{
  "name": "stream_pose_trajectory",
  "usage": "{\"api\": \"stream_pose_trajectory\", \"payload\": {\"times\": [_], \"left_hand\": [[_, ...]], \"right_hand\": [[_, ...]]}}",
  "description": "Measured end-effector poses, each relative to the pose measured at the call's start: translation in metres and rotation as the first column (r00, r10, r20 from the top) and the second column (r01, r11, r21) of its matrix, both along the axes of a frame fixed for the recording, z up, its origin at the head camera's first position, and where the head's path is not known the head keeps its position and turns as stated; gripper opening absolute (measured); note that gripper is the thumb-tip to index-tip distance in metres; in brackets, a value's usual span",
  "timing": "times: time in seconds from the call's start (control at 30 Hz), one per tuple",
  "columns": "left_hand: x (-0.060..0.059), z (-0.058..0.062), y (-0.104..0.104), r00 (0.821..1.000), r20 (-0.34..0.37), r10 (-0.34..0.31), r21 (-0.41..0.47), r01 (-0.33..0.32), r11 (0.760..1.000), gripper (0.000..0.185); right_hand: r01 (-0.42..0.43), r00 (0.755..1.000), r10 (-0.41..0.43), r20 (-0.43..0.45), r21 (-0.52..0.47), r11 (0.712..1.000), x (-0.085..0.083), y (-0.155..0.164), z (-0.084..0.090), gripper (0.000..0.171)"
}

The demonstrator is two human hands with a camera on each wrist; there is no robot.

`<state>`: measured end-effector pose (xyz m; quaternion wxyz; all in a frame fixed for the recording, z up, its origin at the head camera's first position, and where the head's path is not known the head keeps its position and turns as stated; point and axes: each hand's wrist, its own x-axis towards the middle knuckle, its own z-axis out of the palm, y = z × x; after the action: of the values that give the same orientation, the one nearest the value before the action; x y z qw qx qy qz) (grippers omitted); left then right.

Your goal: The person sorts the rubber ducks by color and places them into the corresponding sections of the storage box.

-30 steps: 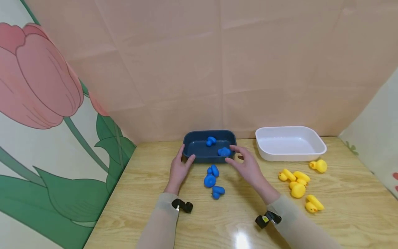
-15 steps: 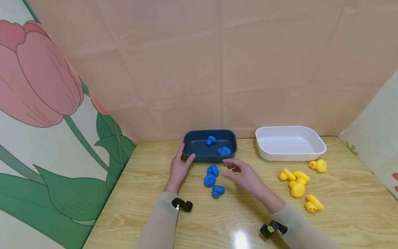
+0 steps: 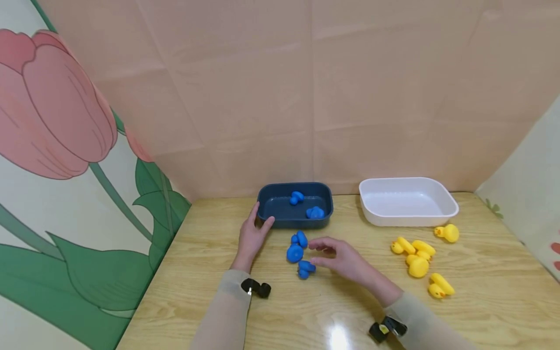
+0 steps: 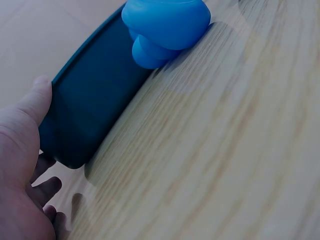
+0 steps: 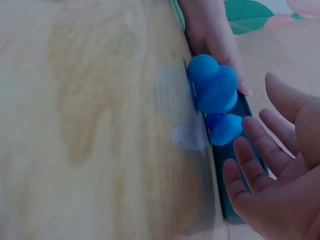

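In the head view my left hand (image 3: 252, 238) holds the front left corner of a dark blue tray (image 3: 286, 223), thumb at the front and fingers along the side. Two blue toy ducks lie inside, one a blue duck (image 3: 297, 197) near the back and another blue duck (image 3: 315, 213) at front right. On the table before the tray sit three more: a far duck (image 3: 300, 238), a middle duck (image 3: 295, 253) and a near duck (image 3: 306, 269). My right hand (image 3: 341, 257) hovers just right of these, fingers loosely bent, nothing held. The right wrist view shows its fingers (image 5: 255, 170) apart.
A white tray (image 3: 409, 221) stands at the back right. Several yellow toy ducks lie before it, including a yellow duck (image 3: 418, 267) within a cluster and a lone yellow duck (image 3: 442, 286) nearer. The beige wall covering (image 3: 306, 97) rises behind the trays.
My right hand has left the right side of the dark blue tray and come nearer and down beside the loose blue ducks. The left hand stays at the tray's corner.
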<state>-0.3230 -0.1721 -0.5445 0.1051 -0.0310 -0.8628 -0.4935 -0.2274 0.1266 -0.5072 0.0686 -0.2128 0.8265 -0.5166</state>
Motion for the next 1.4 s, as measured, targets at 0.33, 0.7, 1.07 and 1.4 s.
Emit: {"api": "stream_pose_trajectory", "payload": {"times": [0.33, 0.7, 1.07, 1.4], "left_hand": [[0.0, 0.0, 0.0, 1.0, -0.003, -0.005, 0.0, 0.005, 1.0, 0.082], [0.002, 0.001, 0.001, 1.0, -0.01, -0.004, 0.011, 0.005, 1.0, 0.082], [0.001, 0.001, 0.0, 1.0, -0.022, -0.012, 0.014, 0.012, 1.0, 0.082], [0.001, 0.001, 0.0, 1.0, -0.007, -0.005, 0.006, 0.005, 1.0, 0.083]], "right_hand": [[-0.053, 0.996, 0.048, 0.072, 0.06, 0.997, 0.0, 0.001, -0.009, 0.046], [-0.127, 0.99, 0.12, 0.074, 0.108, 0.986, -0.002, 0.001, -0.01, 0.047], [-0.185, 0.983, 0.184, 0.024, 0.098, 0.978, -0.005, 0.001, -0.014, 0.047], [-0.166, 0.986, 0.159, 0.057, 0.148, 0.975, -0.008, 0.001, -0.019, 0.044]]}}
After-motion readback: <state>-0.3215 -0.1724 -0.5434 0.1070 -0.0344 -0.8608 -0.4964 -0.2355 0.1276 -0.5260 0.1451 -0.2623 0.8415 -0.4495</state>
